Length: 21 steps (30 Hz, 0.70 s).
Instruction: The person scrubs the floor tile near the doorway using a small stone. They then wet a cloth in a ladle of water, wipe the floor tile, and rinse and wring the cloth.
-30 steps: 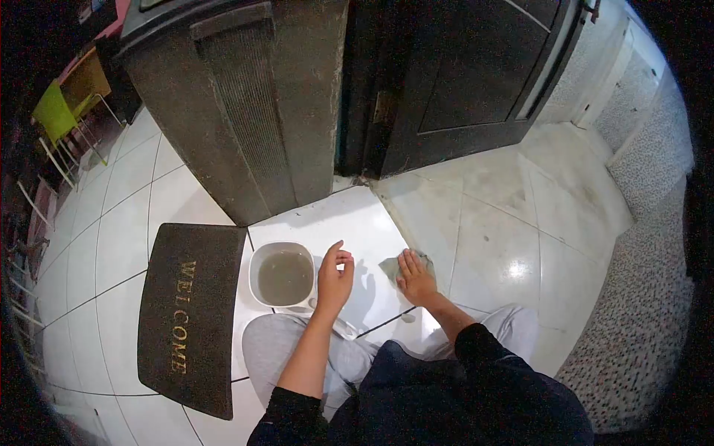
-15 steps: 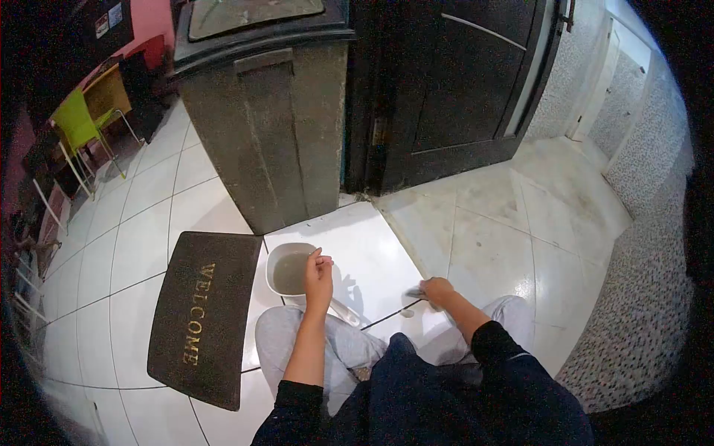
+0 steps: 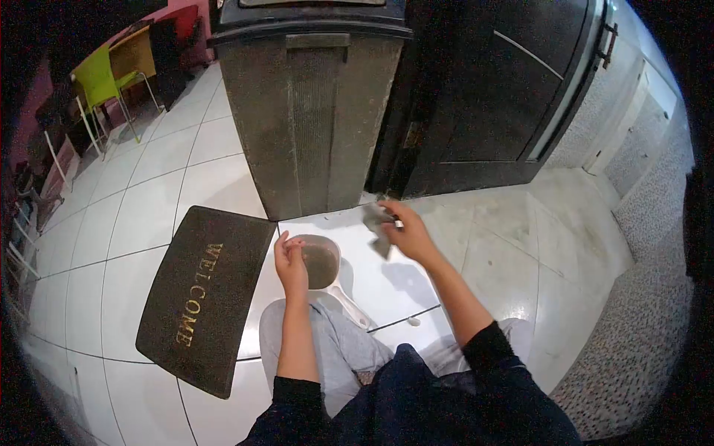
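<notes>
A white plastic water dipper (image 3: 341, 291) stands on the white tiles in front of me, its handle pointing toward my right knee. Murky grey water (image 3: 321, 267) fills much of its bowl. At the bowl's left rim is my left hand (image 3: 291, 262), fingers loosely bent and apart, with nothing visible in them; whether it touches the rim I cannot tell. My right hand (image 3: 409, 234) is raised above the floor, closed on a crumpled grey cloth (image 3: 378, 229) that hangs from the fingers, blurred by motion. A small whitish piece (image 3: 413, 321) lies on the tile nearer to me.
A dark doormat (image 3: 208, 297) marked WELCOME lies to the left. Ahead stands a tall dark cabinet-like block (image 3: 316, 126), beside an open black door (image 3: 483, 104). Duller stone tiles (image 3: 513, 245) and a pebbled wall (image 3: 632, 320) are on the right. A green chair (image 3: 97, 78) is farther left.
My right hand has lifted from the floor and moved up and left with the grey cloth. My left hand has shifted from the dipper's right side to its left rim. The view has turned slightly.
</notes>
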Tool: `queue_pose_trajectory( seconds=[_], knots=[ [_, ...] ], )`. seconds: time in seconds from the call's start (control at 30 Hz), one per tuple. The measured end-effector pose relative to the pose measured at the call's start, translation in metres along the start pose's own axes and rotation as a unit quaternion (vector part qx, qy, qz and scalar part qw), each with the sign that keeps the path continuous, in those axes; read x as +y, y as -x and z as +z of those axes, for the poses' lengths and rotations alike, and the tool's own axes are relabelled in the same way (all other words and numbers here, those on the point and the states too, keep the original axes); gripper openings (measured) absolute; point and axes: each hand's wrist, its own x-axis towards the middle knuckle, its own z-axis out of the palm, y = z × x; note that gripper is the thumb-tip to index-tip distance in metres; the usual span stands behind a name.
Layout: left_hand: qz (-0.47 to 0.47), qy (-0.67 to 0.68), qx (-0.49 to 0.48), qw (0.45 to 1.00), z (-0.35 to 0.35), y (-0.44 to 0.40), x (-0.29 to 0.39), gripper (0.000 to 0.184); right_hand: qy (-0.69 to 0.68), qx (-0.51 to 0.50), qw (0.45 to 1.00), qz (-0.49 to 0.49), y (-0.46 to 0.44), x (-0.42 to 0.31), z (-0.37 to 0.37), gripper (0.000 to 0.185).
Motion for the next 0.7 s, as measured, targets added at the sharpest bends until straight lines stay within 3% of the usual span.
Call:
queue_pose_trajectory(
  seconds=[0.13,0.2,0.33,0.4,0.47,0.53,0.6,0.7],
  knots=[
    [-0.041,-0.006,0.044,0.998,-0.012,-0.015,-0.002,0.034,0.011,0.013,1.0,-0.025,-0.001,0.002,0.096,0.038],
    [-0.051,-0.023,0.039,0.998,-0.014,-0.019,-0.007,0.035,0.12,-0.13,0.984,0.005,0.007,-0.001,0.131,0.036],
    [-0.106,-0.001,0.024,0.994,-0.012,-0.022,-0.008,0.036,0.185,-0.22,0.958,0.018,0.022,0.005,0.176,0.031],
    [-0.102,-0.02,0.038,0.994,-0.015,-0.026,-0.005,0.035,0.237,-0.322,0.916,0.015,0.021,0.014,0.19,0.026],
    [-0.1,-0.039,0.052,0.993,-0.018,-0.029,-0.005,0.034,0.221,-0.31,0.925,-0.006,0.022,0.025,0.198,0.022],
    [-0.121,-0.083,0.035,0.989,-0.018,-0.033,-0.001,0.032,0.237,-0.345,0.907,0.05,0.018,0.033,0.204,0.032],
    [-0.129,-0.079,0.051,0.987,-0.014,-0.035,0.001,0.03,0.234,-0.296,0.926,0.008,0.013,0.032,0.199,0.029],
    [-0.107,-0.055,0.037,0.992,-0.013,-0.037,-0.003,0.028,0.196,-0.216,0.953,0.084,0.003,-0.01,0.17,0.026]
  ],
)
